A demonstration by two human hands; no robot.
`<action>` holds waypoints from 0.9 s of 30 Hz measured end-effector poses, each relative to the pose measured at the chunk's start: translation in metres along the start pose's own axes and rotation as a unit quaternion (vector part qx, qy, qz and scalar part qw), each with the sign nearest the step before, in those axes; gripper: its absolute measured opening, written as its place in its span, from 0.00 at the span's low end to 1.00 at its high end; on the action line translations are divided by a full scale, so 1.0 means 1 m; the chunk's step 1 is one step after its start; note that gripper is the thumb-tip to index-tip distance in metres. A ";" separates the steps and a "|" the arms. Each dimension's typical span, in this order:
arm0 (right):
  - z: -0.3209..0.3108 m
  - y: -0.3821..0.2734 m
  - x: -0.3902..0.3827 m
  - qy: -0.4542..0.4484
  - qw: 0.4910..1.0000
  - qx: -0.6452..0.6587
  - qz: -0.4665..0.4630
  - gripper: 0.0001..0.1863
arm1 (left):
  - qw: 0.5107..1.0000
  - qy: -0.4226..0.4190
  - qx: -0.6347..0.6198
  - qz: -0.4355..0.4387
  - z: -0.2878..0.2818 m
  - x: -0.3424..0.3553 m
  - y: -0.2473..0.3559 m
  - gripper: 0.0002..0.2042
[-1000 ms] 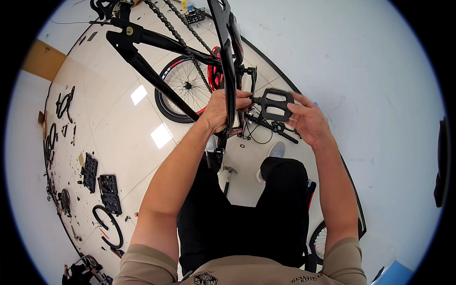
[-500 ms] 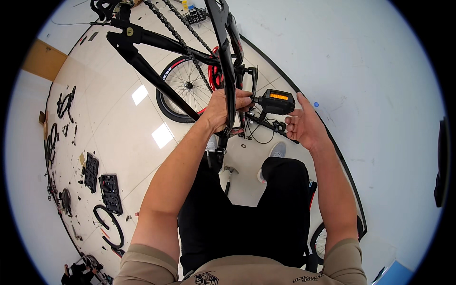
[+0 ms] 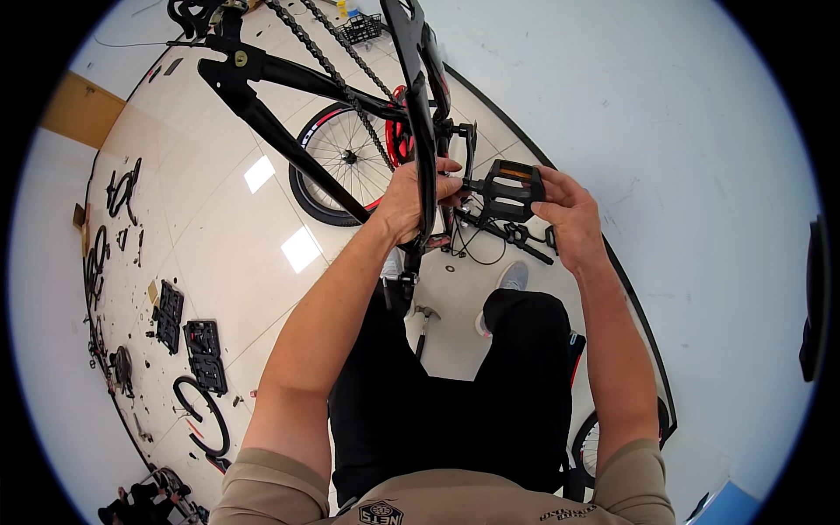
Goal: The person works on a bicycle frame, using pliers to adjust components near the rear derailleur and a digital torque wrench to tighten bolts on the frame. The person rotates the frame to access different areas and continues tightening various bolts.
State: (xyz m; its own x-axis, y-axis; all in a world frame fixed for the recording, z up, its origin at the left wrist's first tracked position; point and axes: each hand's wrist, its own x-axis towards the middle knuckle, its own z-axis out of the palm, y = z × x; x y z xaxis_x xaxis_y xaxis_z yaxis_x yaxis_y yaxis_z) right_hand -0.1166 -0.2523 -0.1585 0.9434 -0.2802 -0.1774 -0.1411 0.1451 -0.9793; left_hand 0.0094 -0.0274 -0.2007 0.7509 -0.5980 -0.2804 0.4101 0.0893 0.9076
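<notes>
- I have the black platform pedal (image 3: 507,191) just beside the bicycle frame (image 3: 302,159), its inner end toward the left hand (image 3: 401,206) and its outer edge in the right hand (image 3: 575,226).
- The right thumb and fingers pinch that outer edge; if the hold is light, I'd expect the pedal could swivel and slip out.
- The left hand reaches around a frame tube (image 3: 425,166), fingertips by the pedal's spindle (image 3: 475,185). I cannot tell whether they pinch it, so I wouldn't count on them for support.
- From here I can't see whether the spindle is seated; should it sit crooked, turning it could bind.
- A dropped pedal might strike the handlebar (image 3: 514,240) lying below, or the grey shoe (image 3: 513,277).
- The claw hammer (image 3: 423,331) lies between the legs, where a shifted foot could catch it.
</notes>
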 end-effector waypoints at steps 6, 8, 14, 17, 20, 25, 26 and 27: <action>0.005 0.011 -0.011 0.092 0.986 0.125 0.062 0.23 | 1.000 -0.003 0.013 0.006 -0.001 0.004 -0.003 0.07; 0.004 0.013 -0.013 0.098 0.972 0.172 0.128 0.24 | 1.000 0.003 0.012 0.001 0.000 0.003 -0.003 0.06; 0.002 0.032 -0.022 0.121 0.958 0.195 0.173 0.24 | 0.999 0.004 0.032 0.002 -0.001 0.002 0.000 0.05; 0.012 0.045 -0.033 0.127 0.964 0.212 0.097 0.24 | 0.999 0.008 0.040 -0.005 -0.002 0.003 -0.001 0.05; 0.023 0.041 -0.031 0.116 0.976 0.183 0.031 0.24 | 0.999 0.012 0.032 -0.007 -0.003 0.002 -0.001 0.05; 0.030 0.029 -0.015 0.097 0.984 0.132 0.069 0.19 | 0.998 0.028 0.049 -0.017 -0.001 0.001 0.002 0.05; 0.029 0.028 -0.012 0.099 0.985 0.116 0.083 0.18 | 0.998 0.026 0.047 -0.016 -0.001 0.002 0.001 0.05; 0.028 0.025 -0.011 0.105 0.983 0.116 0.092 0.17 | 0.999 0.023 0.046 -0.014 0.000 0.003 0.001 0.05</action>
State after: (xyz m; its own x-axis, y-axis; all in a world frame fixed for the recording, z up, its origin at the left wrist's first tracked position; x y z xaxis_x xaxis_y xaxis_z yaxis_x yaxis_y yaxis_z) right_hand -0.1224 -0.2193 -0.1787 0.8219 -0.4153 -0.3899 -0.2090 0.4169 -0.8846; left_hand 0.0124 -0.0293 -0.2009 0.7637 -0.5611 -0.3192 0.3842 -0.0022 0.9232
